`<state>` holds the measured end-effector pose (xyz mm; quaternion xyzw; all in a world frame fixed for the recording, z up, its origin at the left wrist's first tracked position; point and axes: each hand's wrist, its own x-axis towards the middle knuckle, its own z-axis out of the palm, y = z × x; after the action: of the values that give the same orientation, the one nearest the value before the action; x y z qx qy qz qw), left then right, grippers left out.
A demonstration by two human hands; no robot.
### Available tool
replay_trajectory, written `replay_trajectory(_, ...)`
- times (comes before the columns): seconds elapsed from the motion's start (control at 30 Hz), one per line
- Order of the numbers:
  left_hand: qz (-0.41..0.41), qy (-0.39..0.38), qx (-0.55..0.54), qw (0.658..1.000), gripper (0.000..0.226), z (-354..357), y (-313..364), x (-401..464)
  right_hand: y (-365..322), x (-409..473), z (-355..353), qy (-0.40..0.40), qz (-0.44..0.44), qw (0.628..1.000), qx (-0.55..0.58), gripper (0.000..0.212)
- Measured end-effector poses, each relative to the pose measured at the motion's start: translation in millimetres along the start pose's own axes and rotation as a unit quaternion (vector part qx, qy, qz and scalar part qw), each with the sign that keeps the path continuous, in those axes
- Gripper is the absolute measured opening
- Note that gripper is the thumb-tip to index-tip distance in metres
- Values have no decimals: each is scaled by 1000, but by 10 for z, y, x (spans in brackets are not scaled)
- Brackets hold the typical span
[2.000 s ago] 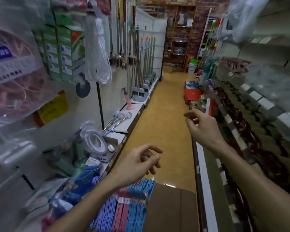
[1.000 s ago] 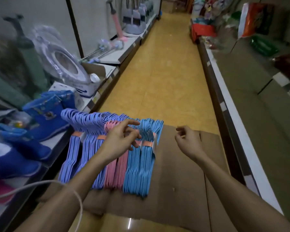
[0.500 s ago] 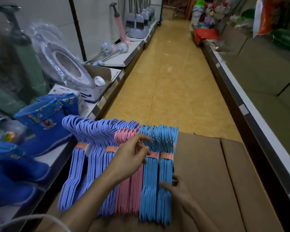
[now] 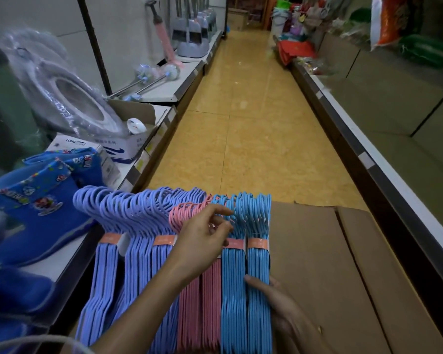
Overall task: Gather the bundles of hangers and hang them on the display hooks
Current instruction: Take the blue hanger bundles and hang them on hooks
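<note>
Several banded bundles of plastic hangers lie side by side on a cardboard box: purple bundles at the left, a pink bundle in the middle and blue bundles at the right. My left hand lies over the neck of the pink bundle, and its thumb and curled fingers pinch the hooks of the nearest blue bundle. My right hand grips the lower right side of the blue bundles, thumb on top. No display hooks are in view.
The left shelf holds blue rubber boots, a white box with a wrapped toilet seat, and toilet brushes. A tiled aisle runs ahead. A low shelf edge runs along the right.
My view dropped from the shelves to the hangers. My left hand came down onto the hooks. My right hand moved from the bare cardboard to the blue bundles' side and took hold.
</note>
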<state>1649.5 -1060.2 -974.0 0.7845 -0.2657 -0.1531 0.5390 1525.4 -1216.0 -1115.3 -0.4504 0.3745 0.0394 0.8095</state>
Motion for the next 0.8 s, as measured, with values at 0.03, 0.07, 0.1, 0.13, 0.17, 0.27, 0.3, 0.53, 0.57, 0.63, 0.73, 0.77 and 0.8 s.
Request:
replay_trajectory(0.03, -3, 7, 6, 1000, 18, 8, -24, 5, -3, -6, -2, 2, -4, 1000, 0, 46)
replay_trajectory(0.07, -6, 18, 13, 1000, 18, 16, -46, 13, -7, -13, -12, 5, -9, 1000, -1, 47)
replay_trajectory(0.1, -8, 34, 16, 999, 17, 23, -62, 22, -19, -31, -34, 8, -13, 1000, -3, 48)
replay_trajectory(0.13, -10, 54, 17, 998, 17, 32, -72, 35, -36, -55, -58, 9, -15, 1000, -5, 49)
replay_trajectory(0.17, -20, 69, 14, 997, 16, 45, -81, 48, -58, -86, -89, 10, -14, 1000, -7, 50)
replay_trajectory(0.27, -78, 76, 5, 994, 22, 128, -95, 99, -158, -188, -217, 11, -7, 1000, -19, 54)
replay_trajectory(0.3, -101, 67, -2, 993, 26, 172, -107, 127, -199, -235, -262, 9, -5, 1000, -22, 53)
replay_trajectory(0.53, -128, -56, -207, 968, 37, 668, 20, 214, -388, -627, -649, -15, 32, 999, -27, 44)
replay_trajectory(0.57, -138, -69, -218, 964, 44, 744, 42, 223, -400, -679, -710, -14, 39, 999, -35, 44)
replay_trajectory(0.63, -164, -105, -236, 952, 55, 897, 67, 231, -407, -753, -818, -14, 48, 997, -56, 50)
replay_trajectory(0.73, -209, -129, -317, 916, 51, 1131, 100, 194, -398, -839, -934, -9, 36, 994, -102, 61)
replay_trajectory(0.77, -218, -135, -331, 908, 50, 1198, 108, 172, -384, -859, -965, 2, 29, 993, -114, 61)
replay_trajectory(0.8, -223, -142, -340, 902, 48, 1258, 108, 155, -362, -876, -990, 13, 22, 992, -123, 60)
